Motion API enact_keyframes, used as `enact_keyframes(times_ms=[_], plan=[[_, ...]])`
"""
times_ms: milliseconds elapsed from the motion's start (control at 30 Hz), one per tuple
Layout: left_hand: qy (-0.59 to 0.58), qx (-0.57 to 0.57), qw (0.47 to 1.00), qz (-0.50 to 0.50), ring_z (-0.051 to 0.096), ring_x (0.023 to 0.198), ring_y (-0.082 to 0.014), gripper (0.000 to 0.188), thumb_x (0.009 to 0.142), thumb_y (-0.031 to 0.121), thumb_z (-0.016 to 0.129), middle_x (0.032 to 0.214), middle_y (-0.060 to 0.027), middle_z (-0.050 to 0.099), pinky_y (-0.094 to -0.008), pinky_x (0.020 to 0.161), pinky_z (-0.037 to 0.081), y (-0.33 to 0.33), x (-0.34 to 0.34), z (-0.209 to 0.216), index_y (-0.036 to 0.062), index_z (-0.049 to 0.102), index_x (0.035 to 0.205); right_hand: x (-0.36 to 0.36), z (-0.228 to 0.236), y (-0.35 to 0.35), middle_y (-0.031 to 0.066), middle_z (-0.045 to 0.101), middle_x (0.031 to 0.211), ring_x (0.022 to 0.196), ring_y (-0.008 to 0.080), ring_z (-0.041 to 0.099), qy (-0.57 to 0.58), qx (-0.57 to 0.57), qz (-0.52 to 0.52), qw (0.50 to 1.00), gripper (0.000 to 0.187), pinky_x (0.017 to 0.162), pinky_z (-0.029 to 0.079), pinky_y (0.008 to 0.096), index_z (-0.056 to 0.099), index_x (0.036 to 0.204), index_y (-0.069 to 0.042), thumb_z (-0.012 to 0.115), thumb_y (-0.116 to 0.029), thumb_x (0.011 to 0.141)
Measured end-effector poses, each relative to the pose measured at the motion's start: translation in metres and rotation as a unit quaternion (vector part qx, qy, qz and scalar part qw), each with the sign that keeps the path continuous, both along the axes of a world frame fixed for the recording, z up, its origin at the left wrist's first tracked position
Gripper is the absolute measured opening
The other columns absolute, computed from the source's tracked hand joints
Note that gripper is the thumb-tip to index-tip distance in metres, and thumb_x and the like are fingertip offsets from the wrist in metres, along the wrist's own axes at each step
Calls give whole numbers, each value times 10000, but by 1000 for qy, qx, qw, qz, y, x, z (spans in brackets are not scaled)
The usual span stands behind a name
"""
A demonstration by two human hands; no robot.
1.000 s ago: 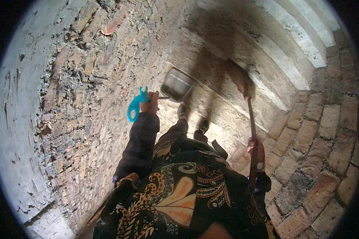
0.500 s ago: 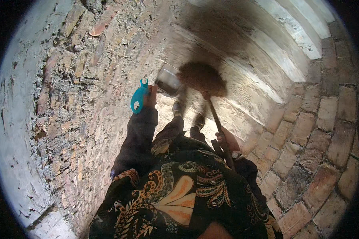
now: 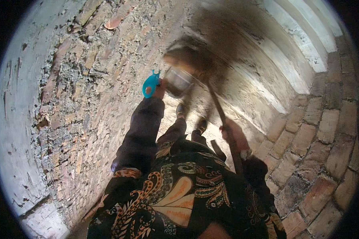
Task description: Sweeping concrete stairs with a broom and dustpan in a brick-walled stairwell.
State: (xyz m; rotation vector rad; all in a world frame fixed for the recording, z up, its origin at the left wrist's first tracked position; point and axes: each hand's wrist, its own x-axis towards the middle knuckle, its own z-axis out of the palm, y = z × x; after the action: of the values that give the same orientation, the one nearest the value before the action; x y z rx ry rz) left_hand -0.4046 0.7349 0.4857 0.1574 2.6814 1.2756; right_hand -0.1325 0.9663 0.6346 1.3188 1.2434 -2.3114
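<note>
Heavily blurred broom head (image 3: 186, 59), dustpan (image 3: 178, 82) partly hidden behind it

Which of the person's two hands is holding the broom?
The right hand: it is wrapped around the brown broom stick, whereas the left hand holds a turquoise handle.

Left: rough, crumbling brick wall (image 3: 79, 131), pale scuffed band (image 3: 18, 115) along outer edge. Upper right: pale steps (image 3: 301, 42), partly under broad dark shadow (image 3: 229, 24). Far right: brickwork (image 3: 330, 125), joints visible. Centre: pale floor (image 3: 169, 114), brightly lit in patches.
</note>
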Motion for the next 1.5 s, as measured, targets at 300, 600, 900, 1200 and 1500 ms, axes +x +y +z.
enact_keyframes(times_ms=[300,600,900,1200,1500], plan=[[-14,40,998,-52,484,596,-163,294,752,298,583,638,-73,528,-325,585,397,18,-7,27,13,527,708,-82,-135,46,115,586,722,484,121,510,38,-46,7,998,264,423,431,245,493,902,-18,519,-265,811],[5,-17,986,-167,520,657,-203,326,770,341,550,699,-97,557,-348,650,405,1,-17,43,18,526,811,-24,-84,-25,96,536,636,496,149,502,-21,-56,74,995,206,437,415,276,505,820,-36,505,-242,817],[16,65,996,-52,477,535,-147,269,740,291,600,585,-59,521,-311,525,393,-2,-9,30,26,565,714,10,17,-23,43,484,654,553,154,473,47,111,120,986,253,499,395,296,516,870,-39,554,-262,758],[-2,21,998,-55,454,445,-151,250,750,288,590,552,-51,485,-288,392,372,5,-11,15,46,545,712,-59,-79,32,77,551,716,478,87,482,39,-27,-50,998,281,411,412,199,506,877,-5,524,-281,824],[-79,33,996,-34,436,414,-124,221,733,277,616,548,-20,458,-287,345,370,5,-3,14,81,516,741,8,-72,-22,50,546,625,469,82,477,0,-39,67,997,230,438,402,206,509,905,-19,477,-234,832]])
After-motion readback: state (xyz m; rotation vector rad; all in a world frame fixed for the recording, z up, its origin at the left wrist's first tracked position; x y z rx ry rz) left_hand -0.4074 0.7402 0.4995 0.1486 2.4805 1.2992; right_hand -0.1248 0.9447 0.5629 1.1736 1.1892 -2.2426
